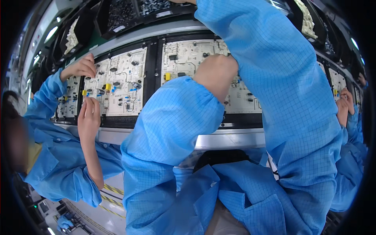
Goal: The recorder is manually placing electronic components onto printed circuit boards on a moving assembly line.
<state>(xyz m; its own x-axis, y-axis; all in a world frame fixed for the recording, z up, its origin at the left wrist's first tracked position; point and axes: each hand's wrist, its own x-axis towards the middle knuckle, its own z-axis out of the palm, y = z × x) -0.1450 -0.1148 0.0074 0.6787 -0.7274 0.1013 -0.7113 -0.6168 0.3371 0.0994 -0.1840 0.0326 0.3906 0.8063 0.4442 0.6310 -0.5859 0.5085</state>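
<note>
My left hand (217,73) is over the circuit board (188,51) in front of me, with its knuckles up. Its fingers look curled closed, and the fingertips and anything in them are hidden behind the hand. The pale board carries black parts, a yellow block (167,76) near its left edge and small blue parts. My right arm (274,51) stretches up across the right side of the board. Only a sliver of my right hand (183,1) shows at the top edge, close to the black parts bins (154,7); its fingers are out of sight.
Several boards sit in black frames along a metal-edged line (235,140). At left a co-worker's hands (89,117) are over the neighbouring board (129,66). More co-worker hands (344,103) show at far right. A bin of cream-coloured parts (305,19) stands at upper right.
</note>
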